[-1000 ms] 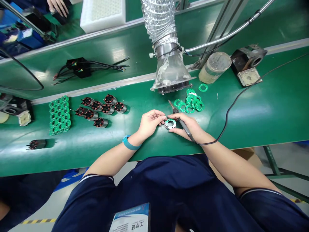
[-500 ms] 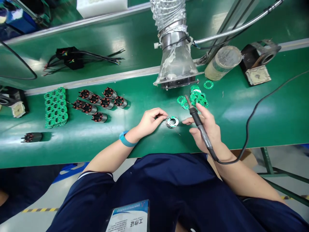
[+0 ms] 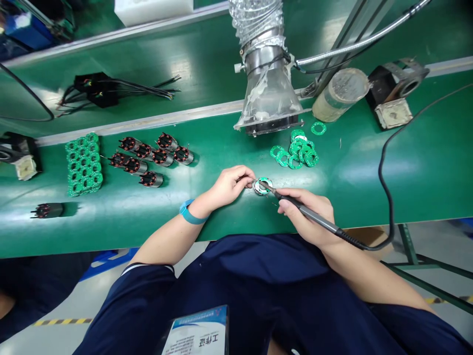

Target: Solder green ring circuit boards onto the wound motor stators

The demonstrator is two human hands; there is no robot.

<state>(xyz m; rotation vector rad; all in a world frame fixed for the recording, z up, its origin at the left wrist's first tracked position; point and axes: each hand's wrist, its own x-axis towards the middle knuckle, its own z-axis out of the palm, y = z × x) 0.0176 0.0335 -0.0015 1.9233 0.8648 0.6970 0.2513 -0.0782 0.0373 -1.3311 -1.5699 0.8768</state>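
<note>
My right hand (image 3: 310,212) is closed around a soldering iron (image 3: 320,218). The iron points left, and its tip reaches the round motor part (image 3: 269,181) with a green ring-shaped circuit board on top. At the left edge of this part, the thumb and fingers of my left hand (image 3: 232,185) are pinched together. What lies between those fingertips is too small to make out. Above and to the right lies a loose pile of green ring boards (image 3: 295,161).
A fume extraction hood (image 3: 268,106) hangs behind the work spot. To the left stand several copper-wound motor stators (image 3: 161,157) and stacked green boards (image 3: 84,165). A round container (image 3: 340,96) and an iron holder (image 3: 395,91) are at the back right. The iron's cord (image 3: 384,172) runs right.
My right hand has lowered and turned the soldering iron from upright to leftward, bringing its tip onto the motor part. My left hand stays at the part's left edge.
</note>
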